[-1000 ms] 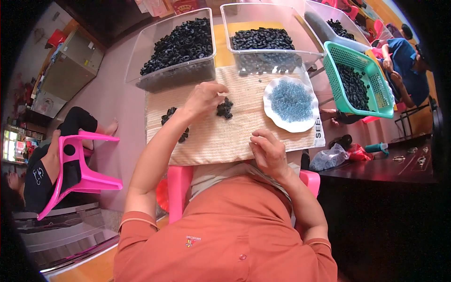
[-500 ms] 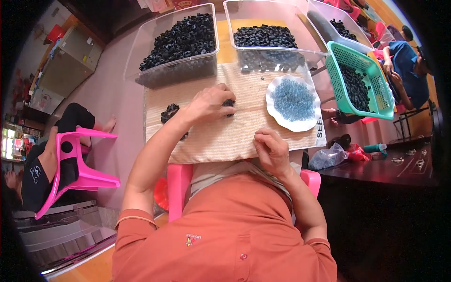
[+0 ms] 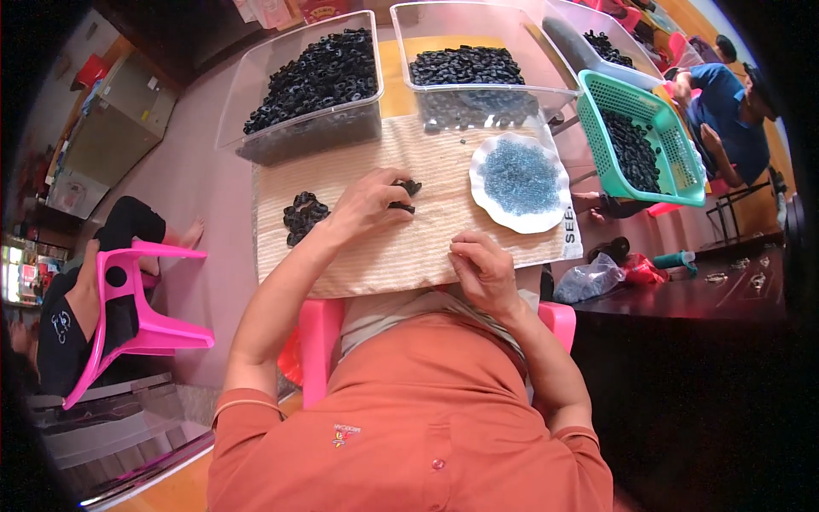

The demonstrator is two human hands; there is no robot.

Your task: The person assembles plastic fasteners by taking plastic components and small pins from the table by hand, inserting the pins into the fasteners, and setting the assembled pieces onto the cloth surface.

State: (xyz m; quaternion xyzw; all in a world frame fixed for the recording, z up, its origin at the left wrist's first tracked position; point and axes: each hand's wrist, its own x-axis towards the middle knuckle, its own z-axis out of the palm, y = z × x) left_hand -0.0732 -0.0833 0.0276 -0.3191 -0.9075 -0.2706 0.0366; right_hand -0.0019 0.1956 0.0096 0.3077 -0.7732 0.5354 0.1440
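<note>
Small pile of blk pcs [image 3: 401, 206]: on ribbed cream cloth [image 3: 367, 273], L of ctr, at fingertips of L hand [image 3: 368, 201]. L hand: palm down, fingers curved over pile, part of pile hidden; cannot tell if any pc is gripped. 2nd pile of blk pcs [image 3: 304, 218]: same cloth, just L of L hand, apart from 1st pile.

R hand [image 3: 482, 264]: nr front edge of cloth, fingers curled, thumb close to fingertips, gap narrow; cannot tell if anything fine sits btwn them.

White scalloped dish [image 3: 522, 225]: R side of cloth, beyond R hand, w/ small blue beads [image 3: 520, 177]. Single blk pc [image 3: 463, 142]: far side of cloth, nr middle bin.

Far side, L to R: L clear bin [image 3: 316, 141] and middle clear bin [image 3: 426, 89], both w/ blk pcs, yellow desk [image 3: 395, 94] visible btwn them; 3rd clear bin [image 3: 567, 38], far R, also w/ blk pcs. Green basket [image 3: 678, 136]: R of dish, w/ blk pcs.

Outer R: dark desk [image 3: 674, 299] w/ clear plastic bag [image 3: 590, 280], red bag [image 3: 644, 270]. Outer L: pink chair [image 3: 158, 328], occupied by seated person [image 3: 64, 316].
</note>
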